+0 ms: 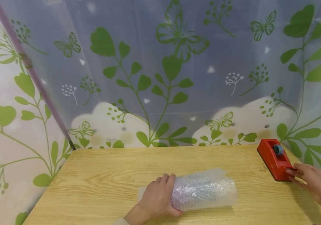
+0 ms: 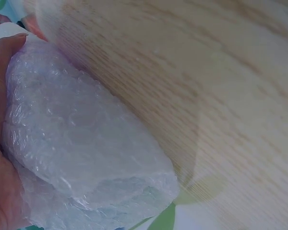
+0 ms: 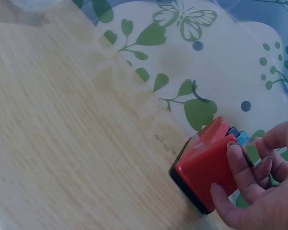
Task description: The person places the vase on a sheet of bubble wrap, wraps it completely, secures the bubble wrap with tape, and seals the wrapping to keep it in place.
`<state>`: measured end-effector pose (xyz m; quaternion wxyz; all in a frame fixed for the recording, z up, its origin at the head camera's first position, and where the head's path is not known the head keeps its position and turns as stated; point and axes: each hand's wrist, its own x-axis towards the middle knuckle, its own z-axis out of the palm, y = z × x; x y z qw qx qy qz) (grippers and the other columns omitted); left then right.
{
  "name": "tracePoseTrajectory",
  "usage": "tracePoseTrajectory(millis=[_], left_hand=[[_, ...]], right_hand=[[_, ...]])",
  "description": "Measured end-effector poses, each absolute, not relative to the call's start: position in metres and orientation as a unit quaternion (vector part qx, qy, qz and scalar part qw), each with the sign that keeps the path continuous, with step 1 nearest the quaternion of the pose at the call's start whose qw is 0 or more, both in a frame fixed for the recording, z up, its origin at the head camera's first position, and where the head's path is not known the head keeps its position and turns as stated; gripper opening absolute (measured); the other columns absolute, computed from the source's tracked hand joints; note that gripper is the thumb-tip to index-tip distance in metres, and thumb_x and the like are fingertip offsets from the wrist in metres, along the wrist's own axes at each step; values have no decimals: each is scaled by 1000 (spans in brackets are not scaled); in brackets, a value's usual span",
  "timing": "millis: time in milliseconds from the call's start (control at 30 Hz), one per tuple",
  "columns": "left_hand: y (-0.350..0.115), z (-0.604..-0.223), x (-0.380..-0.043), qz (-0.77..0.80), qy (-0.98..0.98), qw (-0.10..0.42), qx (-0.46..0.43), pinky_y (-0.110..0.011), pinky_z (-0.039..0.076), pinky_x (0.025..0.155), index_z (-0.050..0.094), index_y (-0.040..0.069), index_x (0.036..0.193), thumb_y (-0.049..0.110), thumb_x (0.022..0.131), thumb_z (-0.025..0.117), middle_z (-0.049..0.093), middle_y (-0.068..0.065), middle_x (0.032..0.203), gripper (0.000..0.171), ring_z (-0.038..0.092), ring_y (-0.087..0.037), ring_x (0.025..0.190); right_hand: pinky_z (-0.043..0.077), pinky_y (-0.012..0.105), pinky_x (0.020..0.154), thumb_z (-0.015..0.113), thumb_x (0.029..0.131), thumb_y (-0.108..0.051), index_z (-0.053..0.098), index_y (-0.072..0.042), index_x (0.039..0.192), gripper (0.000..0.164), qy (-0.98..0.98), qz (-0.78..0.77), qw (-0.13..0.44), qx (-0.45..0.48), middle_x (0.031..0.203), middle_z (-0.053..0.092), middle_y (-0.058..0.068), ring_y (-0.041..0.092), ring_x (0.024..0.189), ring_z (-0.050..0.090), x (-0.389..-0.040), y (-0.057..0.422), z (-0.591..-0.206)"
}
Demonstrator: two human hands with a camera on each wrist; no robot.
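A roll of clear bubble wrap (image 1: 202, 190) lies across the wooden table, wound around something pale and purplish that I cannot make out. Its left part is gripped by my left hand (image 1: 157, 195), with the thumb on the near side. In the left wrist view the bubble wrap (image 2: 91, 134) shows its folded, open-looking end. My right hand (image 1: 315, 181) is at the cutter end of a red tape dispenser (image 1: 275, 162). Seen in the right wrist view, its fingers (image 3: 240, 167) touch the dispenser's end. Whether they pinch any tape cannot be made out.
Wood-grain table (image 1: 101, 175) spreads under both hands. A curtain (image 1: 149, 78) printed with leaves and butterflies hangs along the back and sides. A purple pole (image 1: 37, 81) slants down to the table's back left corner. The dispenser stands near the back right edge.
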<state>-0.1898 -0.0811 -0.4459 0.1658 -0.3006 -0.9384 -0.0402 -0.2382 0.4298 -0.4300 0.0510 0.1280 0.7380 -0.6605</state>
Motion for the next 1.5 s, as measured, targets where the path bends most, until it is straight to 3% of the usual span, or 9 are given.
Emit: tracePoseTrajectory(millis=[200,367,467,600,667,967,1100,1267,1500], left_hand=[[-82,-446,-189,-45,-938,167,-300,-22,45,53,45,7,116,70,54,75,52,-3,92,93,53,-15,71],[-83,-446,-188,-49,-939,163,-300,-23,46,53,45,7,118,70,55,74,53,-4,94,93,54,-15,71],[-83,-446,-188,-44,-937,170,-302,-23,46,53,45,6,119,71,56,74,54,-5,95,95,54,-16,71],[-83,-447,-188,-38,-935,181,-304,-23,47,53,46,5,118,73,55,73,54,-6,94,96,55,-16,71],[-83,-447,-188,-38,-934,183,-304,-23,47,53,46,5,118,73,55,73,54,-5,94,97,55,-16,71],[-84,-447,-188,-39,-937,179,-298,-22,46,53,45,6,117,73,54,73,53,-5,94,96,54,-15,70],[-83,-448,-188,-43,-937,173,-299,-22,46,53,46,6,118,73,55,73,53,-5,94,96,54,-15,71],[-82,-448,-188,-44,-938,172,-299,-22,45,52,45,6,118,73,56,73,53,-5,94,95,53,-15,70],[-80,-447,-189,-37,-937,181,-297,-23,45,52,46,6,115,74,54,73,52,-4,92,95,53,-15,70]], right_hand=[[55,31,71,32,103,-25,51,-1,93,32,729,-674,17,118,91,49,-1,5,77,61,-228,422,-435],[55,29,71,28,100,-12,54,2,81,35,704,-702,-1,109,109,34,24,4,77,62,-226,418,-441],[54,27,73,27,98,-7,52,3,78,34,681,-726,-1,96,109,37,23,4,79,64,-223,418,-446],[53,22,71,29,98,-6,51,2,79,30,647,-757,-2,88,88,50,3,5,78,66,-219,418,-453],[53,21,71,29,97,-5,51,2,79,29,647,-758,-5,83,88,51,2,5,79,65,-218,417,-455],[53,24,74,27,100,-13,51,0,81,33,647,-749,42,136,105,44,18,4,79,65,-223,417,-452],[54,28,74,39,101,-23,53,-2,78,34,564,-812,49,145,93,51,2,13,80,68,-221,421,-457],[54,26,75,53,93,-42,49,0,89,42,602,-780,54,159,99,52,0,8,80,67,-220,422,-461],[54,27,74,55,94,-30,55,-6,87,25,576,-809,32,113,85,59,-5,9,81,67,-213,421,-468]])
